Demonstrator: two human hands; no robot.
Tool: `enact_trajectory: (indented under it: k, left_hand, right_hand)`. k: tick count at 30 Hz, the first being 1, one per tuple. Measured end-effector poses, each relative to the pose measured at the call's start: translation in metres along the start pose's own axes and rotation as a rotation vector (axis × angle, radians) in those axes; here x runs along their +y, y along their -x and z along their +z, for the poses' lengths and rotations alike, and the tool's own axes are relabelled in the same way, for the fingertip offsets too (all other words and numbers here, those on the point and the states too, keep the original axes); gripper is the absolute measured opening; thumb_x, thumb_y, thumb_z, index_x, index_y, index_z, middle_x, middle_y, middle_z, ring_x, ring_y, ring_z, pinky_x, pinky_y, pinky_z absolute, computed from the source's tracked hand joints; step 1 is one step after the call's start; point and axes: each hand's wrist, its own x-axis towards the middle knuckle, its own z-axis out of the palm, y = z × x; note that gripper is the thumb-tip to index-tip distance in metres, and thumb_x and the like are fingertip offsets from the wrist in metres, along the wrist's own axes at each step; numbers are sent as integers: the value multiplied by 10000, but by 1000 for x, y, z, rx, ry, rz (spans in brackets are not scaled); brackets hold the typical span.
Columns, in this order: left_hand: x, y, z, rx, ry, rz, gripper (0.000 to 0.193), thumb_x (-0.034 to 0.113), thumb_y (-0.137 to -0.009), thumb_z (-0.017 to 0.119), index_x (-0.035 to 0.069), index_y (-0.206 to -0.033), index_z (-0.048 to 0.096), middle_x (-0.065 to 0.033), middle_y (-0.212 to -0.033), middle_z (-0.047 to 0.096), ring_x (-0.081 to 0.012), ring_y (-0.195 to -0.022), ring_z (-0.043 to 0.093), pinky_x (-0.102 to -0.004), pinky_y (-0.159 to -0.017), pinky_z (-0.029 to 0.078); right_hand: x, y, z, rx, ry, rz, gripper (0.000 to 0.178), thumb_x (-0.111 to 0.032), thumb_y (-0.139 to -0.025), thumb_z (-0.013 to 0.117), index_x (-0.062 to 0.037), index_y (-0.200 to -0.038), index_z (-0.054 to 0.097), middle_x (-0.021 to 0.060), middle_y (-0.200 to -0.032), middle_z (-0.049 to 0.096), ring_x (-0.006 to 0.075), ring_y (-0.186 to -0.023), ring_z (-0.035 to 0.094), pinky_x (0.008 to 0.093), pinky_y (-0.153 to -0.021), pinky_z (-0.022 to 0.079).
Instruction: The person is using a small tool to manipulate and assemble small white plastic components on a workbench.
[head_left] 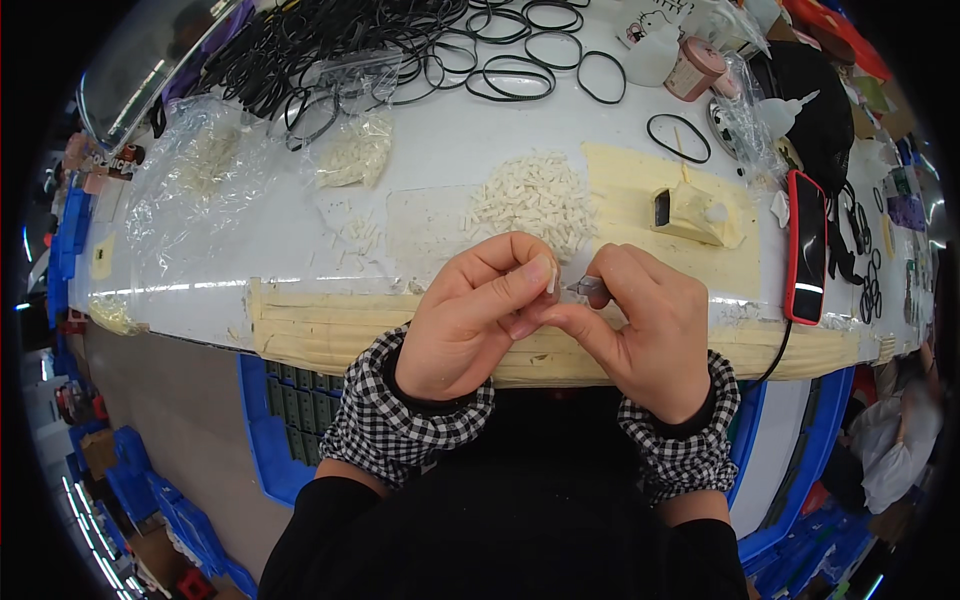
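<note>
My left hand (462, 318) is closed, pinching a small white piece (552, 277) upright between thumb and fingers. Opposite it, my right hand (652, 325) grips a short grey metal blade (583, 287), its tip pointing at the white piece. The two hands nearly meet over the front edge of the table, and my right thumb reaches the left fingertips. Just beyond them lies a heap of small white tubular pieces (535, 198). Thinner white bits (360, 235) are scattered left of the heap.
Clear plastic bags (355, 155) with pale pieces lie at the left. Black rubber loops (510, 78) spread along the back. A taped block (698, 215) sits on yellow tape, near a red-cased phone (806, 250). Yellow tape (310, 325) covers the front edge; blue bins (265, 430) stand below.
</note>
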Motion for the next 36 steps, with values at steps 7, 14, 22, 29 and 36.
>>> enact_trajectory:
  k: [7, 14, 22, 29, 36]
  left_hand:
    - [1, 0, 0, 9, 21, -33, 143, 180, -952, 525, 38, -937, 531, 16, -838, 499, -45, -713, 420, -186, -650, 358]
    - [2, 1, 4, 26, 8, -13, 150, 175, -943, 523, 27, -923, 509, -3, -868, 482, -49, -693, 399, -185, -621, 346]
    - [1, 0, 3, 29, 1, -17, 153, 178, -945, 519, 27, -917, 509, -11, -870, 497, -54, -695, 399, -184, -623, 347]
    - [0, 0, 2, 9, 6, 0, 155, 178, -944, 520, 27, -914, 508, -11, -871, 497, -53, -687, 400, -183, -613, 347]
    - [0, 1, 1, 19, -6, 2, 153, 180, -943, 524, 28, -932, 516, -1, -874, 489, -42, -697, 400, -179, -609, 342]
  right_hand:
    - [1, 0, 4, 22, 135, -1, 353, -415, -770, 693, -99, -742, 539, 24, -584, 459, 194, -495, 518, 308, -436, 393]
    - [0, 1, 3, -11, 144, -4, 353, -424, -771, 689, -106, -730, 541, 21, -575, 449, 192, -480, 509, 308, -427, 383]
    - [1, -1, 5, 39, 135, -9, 354, -421, -774, 690, -103, -719, 546, 23, -570, 445, 191, -475, 502, 306, -421, 374]
    - [0, 0, 4, 4, 141, -10, 359, -425, -776, 688, -101, -722, 545, 21, -571, 446, 191, -478, 504, 305, -423, 378]
    - [-1, 0, 4, -3, 129, 0, 358, -416, -772, 694, -100, -715, 535, 21, -585, 458, 198, -480, 504, 310, -423, 380]
